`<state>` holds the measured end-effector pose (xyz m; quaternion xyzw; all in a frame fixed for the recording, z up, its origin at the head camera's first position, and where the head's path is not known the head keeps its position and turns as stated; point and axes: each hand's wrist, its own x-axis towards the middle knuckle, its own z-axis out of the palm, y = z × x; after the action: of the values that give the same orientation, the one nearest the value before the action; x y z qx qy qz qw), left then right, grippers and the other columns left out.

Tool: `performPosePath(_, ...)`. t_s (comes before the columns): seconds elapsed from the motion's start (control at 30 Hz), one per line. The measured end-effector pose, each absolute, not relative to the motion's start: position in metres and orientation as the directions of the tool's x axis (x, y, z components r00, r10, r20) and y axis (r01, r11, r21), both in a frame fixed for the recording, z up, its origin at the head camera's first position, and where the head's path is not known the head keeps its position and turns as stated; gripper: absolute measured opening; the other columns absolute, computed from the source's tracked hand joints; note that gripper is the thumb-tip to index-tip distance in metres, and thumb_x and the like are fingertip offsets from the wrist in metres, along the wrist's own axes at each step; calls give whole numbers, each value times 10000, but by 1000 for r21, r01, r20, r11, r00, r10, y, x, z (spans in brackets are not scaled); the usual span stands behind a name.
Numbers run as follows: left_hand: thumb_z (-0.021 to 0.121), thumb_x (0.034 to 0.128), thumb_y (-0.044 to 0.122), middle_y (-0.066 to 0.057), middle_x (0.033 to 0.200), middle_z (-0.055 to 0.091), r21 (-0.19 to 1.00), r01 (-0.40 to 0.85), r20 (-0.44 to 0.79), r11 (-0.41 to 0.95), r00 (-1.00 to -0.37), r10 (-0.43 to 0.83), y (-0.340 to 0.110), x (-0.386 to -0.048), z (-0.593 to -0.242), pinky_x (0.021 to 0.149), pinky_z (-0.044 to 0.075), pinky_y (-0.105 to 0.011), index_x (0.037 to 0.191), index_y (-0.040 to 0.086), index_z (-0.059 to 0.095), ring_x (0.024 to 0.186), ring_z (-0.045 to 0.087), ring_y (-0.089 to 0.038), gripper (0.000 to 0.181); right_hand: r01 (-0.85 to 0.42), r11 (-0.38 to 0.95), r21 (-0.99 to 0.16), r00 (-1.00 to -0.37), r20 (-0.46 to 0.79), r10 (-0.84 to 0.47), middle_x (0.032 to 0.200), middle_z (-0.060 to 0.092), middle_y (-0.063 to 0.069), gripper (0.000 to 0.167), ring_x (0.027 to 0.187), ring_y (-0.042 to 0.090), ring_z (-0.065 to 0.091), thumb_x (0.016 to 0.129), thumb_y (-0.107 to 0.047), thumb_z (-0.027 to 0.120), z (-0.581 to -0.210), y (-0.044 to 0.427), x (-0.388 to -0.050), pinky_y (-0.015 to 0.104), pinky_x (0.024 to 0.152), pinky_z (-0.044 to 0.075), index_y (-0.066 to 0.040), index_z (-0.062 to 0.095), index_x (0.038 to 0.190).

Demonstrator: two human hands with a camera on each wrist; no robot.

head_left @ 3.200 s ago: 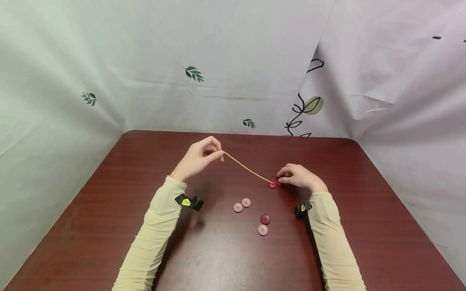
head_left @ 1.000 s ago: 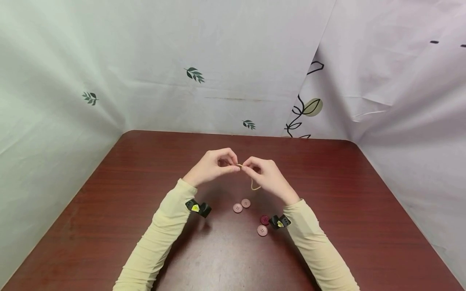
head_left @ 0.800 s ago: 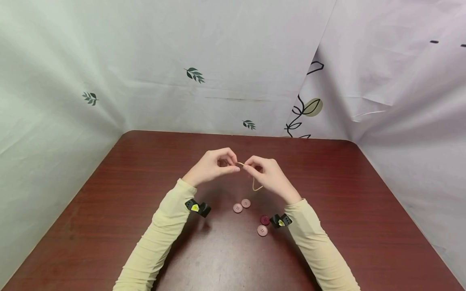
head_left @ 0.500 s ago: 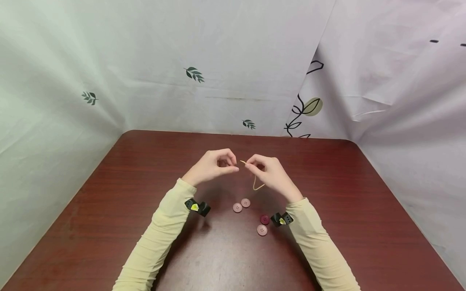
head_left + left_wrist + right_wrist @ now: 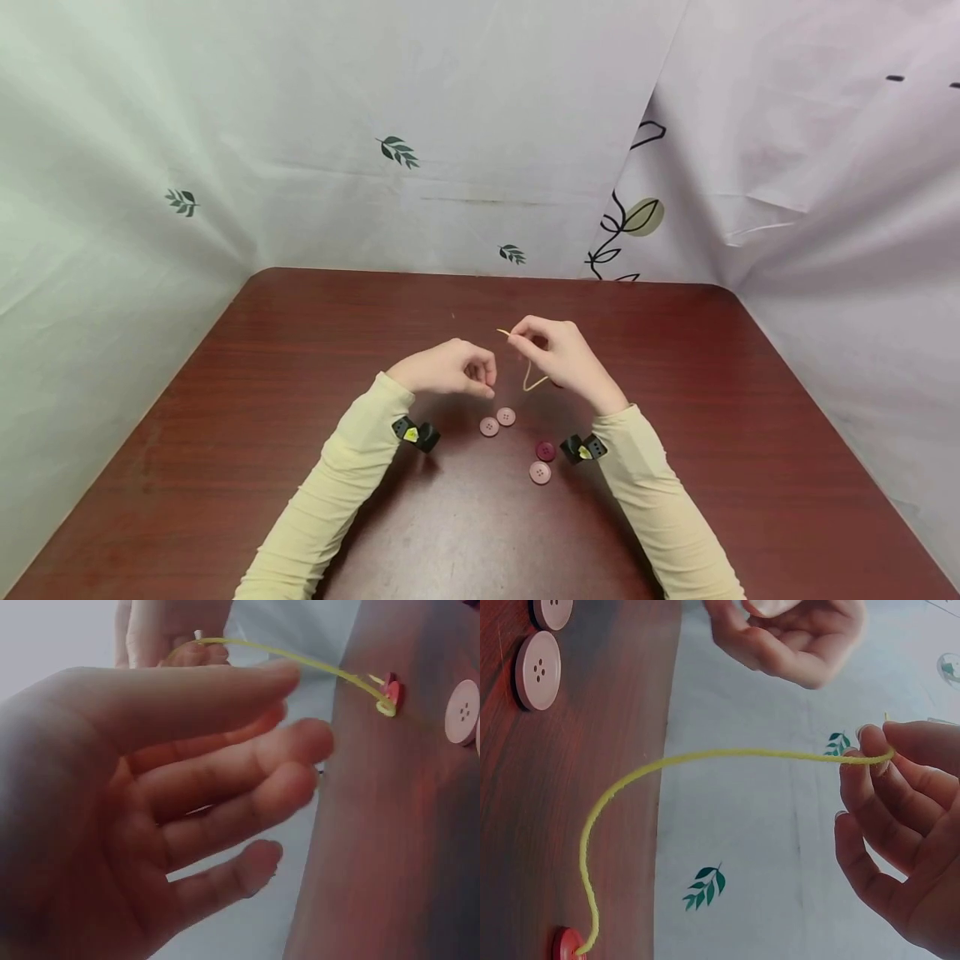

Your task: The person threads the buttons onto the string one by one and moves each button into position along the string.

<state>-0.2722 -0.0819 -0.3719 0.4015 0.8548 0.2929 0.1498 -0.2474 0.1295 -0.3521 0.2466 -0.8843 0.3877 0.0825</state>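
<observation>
Between thumb and fingertips, my right hand pinches a yellow string near its end, and a short tip sticks out past the fingers. The string hangs down to a red button on the table and passes through it. A second dark red piece shows against that button in the left wrist view. My left hand holds nothing, its fingers loosely bent, and hovers just beyond two pale pink buttons, the left one and the right one. In the head view the right hand mostly hides the red button.
Nearer the person, a purple button lies beside another pale pink button. The brown table has rounded far corners. White cloth with leaf prints hangs behind it and at both sides.
The left hand gripped the string earlier, then let go and has moved down toward the pink buttons. The right hand left the red button, took the string end, and has drifted slightly right.
</observation>
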Motion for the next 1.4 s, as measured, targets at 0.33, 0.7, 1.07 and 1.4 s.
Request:
performPosePath(0.33, 806, 763, 223, 38, 727, 652, 550, 582, -185, 599, -614, 767, -67, -265, -385, 648, 455, -180, 876, 86, 662, 663, 559, -21, 229, -504, 606, -616, -862, 315, -397, 671, 662, 55, 73, 576, 193, 547, 929, -149, 626, -351, 131, -248, 213, 544, 384, -113, 672, 886)
performPosePath(0.7, 810, 761, 252, 84, 675, 556, 458, 555, -287, 695, -647, 706, -60, -258, -395, 617, 392, -192, 834, 118, 644, 641, 487, -47, 226, -495, 615, -614, -865, 283, -414, 654, 637, -3, 73, 562, 156, 516, 935, -163, 623, -351, 133, -246, 228, 523, 379, -132, 667, 886)
performPosePath(1.07, 795, 735, 147, 103, 630, 489, 417, 593, -272, 689, -642, 717, -56, -255, -401, 586, 352, -193, 743, 121, 600, 627, 445, -56, 196, -496, 630, -598, -866, 283, -413, 694, 656, 75, 81, 569, 161, 509, 933, -169, 623, -350, 133, -246, 236, 527, 385, -118, 674, 897)
performPosePath(1.4, 780, 766, 168, 96, 639, 513, 390, 600, -281, 699, -645, 711, -56, -256, -398, 612, 390, -205, 757, 149, 620, 635, 481, -62, 161, -481, 640, -600, -874, 270, -403, 655, 613, -8, 61, 480, 96, 455, 927, -170, 634, -348, 134, -245, 241, 448, 379, -133, 670, 894)
